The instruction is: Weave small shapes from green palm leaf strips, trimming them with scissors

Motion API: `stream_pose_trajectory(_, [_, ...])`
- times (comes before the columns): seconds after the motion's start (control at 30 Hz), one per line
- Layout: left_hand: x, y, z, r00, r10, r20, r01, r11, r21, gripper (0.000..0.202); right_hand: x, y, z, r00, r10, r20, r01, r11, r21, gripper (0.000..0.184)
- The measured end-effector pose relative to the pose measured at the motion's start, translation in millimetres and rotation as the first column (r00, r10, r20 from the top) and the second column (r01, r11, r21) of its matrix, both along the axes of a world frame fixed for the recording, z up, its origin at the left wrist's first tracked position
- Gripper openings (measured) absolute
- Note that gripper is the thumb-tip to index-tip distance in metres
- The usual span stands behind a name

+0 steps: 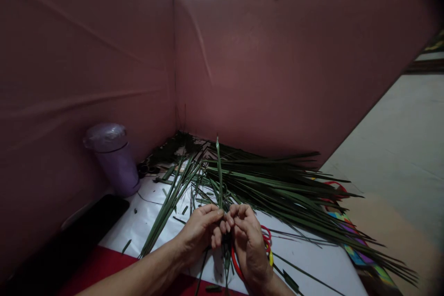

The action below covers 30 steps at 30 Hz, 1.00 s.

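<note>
A long green leaf strip (219, 171) stands upright from between my hands, its pale tip curled at the top. My left hand (203, 229) is closed, with thumb and fingers pinching the strip near its base. Right beside it, my right hand (248, 236) is closed too, its fingertips meeting those of the left at the lower end of the strip. Several dark green strip ends (226, 259) hang below the fingers. Red loops (266, 236) with a yellow part lie under and beside the right hand; their kind is partly hidden.
A large pile of long green leaves (277, 185) spreads to the right over the white table surface (301, 256). A narrower bundle (169, 208) lies left of the hands. A purple tumbler (120, 171) and a dark flat object (79, 240) are further left. Pink panels (270, 74) enclose the back.
</note>
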State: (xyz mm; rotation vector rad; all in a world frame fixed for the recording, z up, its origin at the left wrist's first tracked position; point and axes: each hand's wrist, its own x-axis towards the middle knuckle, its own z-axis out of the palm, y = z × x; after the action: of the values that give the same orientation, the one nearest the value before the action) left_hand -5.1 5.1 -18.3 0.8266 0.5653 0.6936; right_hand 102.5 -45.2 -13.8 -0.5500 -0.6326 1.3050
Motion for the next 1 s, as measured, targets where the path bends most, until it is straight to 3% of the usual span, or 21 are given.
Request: stream_pose_trajectory(1.0, [0.5,0.3,0.9,1.000,0.000,-0.003,0.000,1.000,-0.028,0.020,0.0,0.1,1.6,1.000,0.020,0.019,-0.020,1.000,-0.008,0.008])
